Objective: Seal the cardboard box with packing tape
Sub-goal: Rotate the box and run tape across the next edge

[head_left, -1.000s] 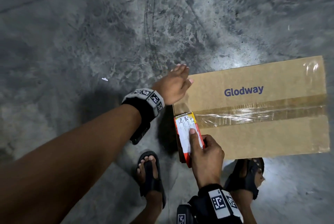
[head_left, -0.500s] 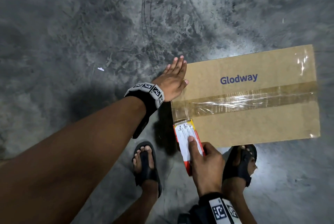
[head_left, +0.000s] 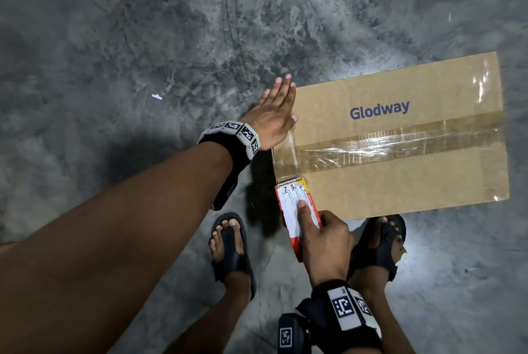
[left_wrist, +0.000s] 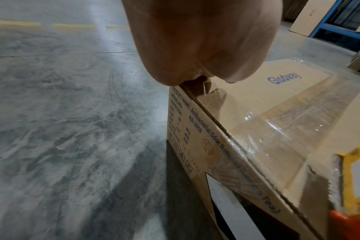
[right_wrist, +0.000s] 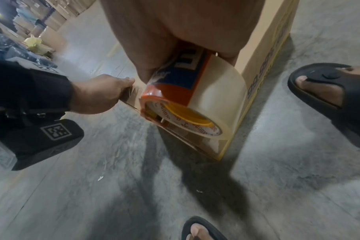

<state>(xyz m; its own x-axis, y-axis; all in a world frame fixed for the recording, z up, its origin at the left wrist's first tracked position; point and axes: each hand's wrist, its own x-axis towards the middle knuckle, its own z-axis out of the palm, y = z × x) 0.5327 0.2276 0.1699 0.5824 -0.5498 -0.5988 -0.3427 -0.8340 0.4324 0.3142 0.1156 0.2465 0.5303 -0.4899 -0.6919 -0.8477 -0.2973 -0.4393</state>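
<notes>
A brown cardboard box printed "Glodway" stands on the floor, with a clear tape strip along its top seam. My left hand lies with straight fingers against the box's top left edge, thumb on the top face. My right hand grips an orange tape dispenser at the near left corner, index finger stretched along its white label. A short run of fresh tape leads from the dispenser up the left edge toward the left hand. The right wrist view shows the tape roll against the box's side.
Two feet in black sandals stand close to the box's near side. Grey concrete floor lies all around, with a small white scrap to the left. Blue shelving and flat cartons stand far behind.
The right hand has drawn the dispenser toward me along the box's left edge, paying out tape. The left hand has straightened its fingers along that edge.
</notes>
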